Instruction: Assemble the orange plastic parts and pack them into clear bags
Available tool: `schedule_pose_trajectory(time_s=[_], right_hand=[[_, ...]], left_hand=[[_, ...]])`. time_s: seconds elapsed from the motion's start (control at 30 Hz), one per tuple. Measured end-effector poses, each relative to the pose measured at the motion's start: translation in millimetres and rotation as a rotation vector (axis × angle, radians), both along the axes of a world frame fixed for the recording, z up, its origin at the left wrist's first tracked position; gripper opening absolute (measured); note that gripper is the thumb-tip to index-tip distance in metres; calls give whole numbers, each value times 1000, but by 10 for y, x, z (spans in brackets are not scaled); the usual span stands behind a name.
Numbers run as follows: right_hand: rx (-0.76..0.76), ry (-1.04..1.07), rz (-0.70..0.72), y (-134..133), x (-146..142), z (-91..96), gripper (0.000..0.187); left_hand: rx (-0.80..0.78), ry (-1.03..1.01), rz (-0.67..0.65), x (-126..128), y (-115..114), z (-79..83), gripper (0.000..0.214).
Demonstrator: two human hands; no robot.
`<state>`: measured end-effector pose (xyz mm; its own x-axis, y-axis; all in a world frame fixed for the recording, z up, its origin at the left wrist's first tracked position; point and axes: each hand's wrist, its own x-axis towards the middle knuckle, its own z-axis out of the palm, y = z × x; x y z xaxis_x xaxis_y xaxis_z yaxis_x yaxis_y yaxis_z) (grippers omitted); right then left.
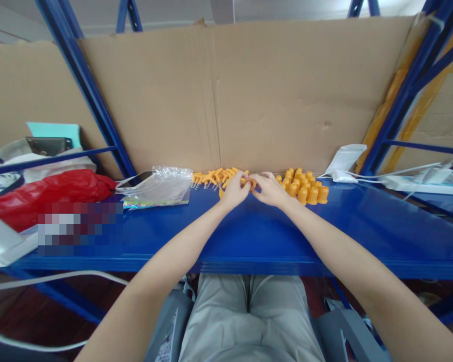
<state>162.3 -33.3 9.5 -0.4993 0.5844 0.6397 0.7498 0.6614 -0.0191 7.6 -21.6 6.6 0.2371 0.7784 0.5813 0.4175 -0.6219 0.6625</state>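
Note:
My left hand [235,190] and my right hand [269,189] meet over the blue table, fingertips pinched together around a small orange piece [251,184]. Fingers cover most of it, so its full shape is hidden. To the left of my hands lies a pile of thin orange pieces [213,177] with small metal chains hanging from them. Beside my right hand, several orange cup-shaped pieces [302,187] stand close together in rows. Another orange piece [221,193] shows partly behind my left wrist.
Clear plastic bags [166,188] and a phone [139,179] lie left on the blue table [249,241]. A red plastic bag [60,193] sits farther left. White paper [343,161] and a power strip [426,183] are at right. A cardboard sheet [249,95] stands behind.

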Motion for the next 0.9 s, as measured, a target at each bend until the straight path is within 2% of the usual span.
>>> schedule_pose_trajectory(time_s=[0.13,0.23,0.37,0.53,0.7,0.8,0.9], right_hand=[[-2,33,-42,24,20,4,32],[9,64,-119,23,40,45,32],[38,77,-168,9,69,85,32],[90,39,-84,-6,64,104,31],[109,47,-72,-23,27,111,30],[105,117,-120,-18,23,112,31],[78,179,-163,-9,22,111,32]], left_hand=[[56,64,-149,-35,-20,-34,18],[158,188,-166,-52,-45,3,35],[292,334,-57,-100,37,-24,47],[303,438,94,-240,215,-124,44],[265,378,212,-319,234,-116,32],[207,331,299,-311,189,-74,35],[164,300,305,-293,159,-36,41]])
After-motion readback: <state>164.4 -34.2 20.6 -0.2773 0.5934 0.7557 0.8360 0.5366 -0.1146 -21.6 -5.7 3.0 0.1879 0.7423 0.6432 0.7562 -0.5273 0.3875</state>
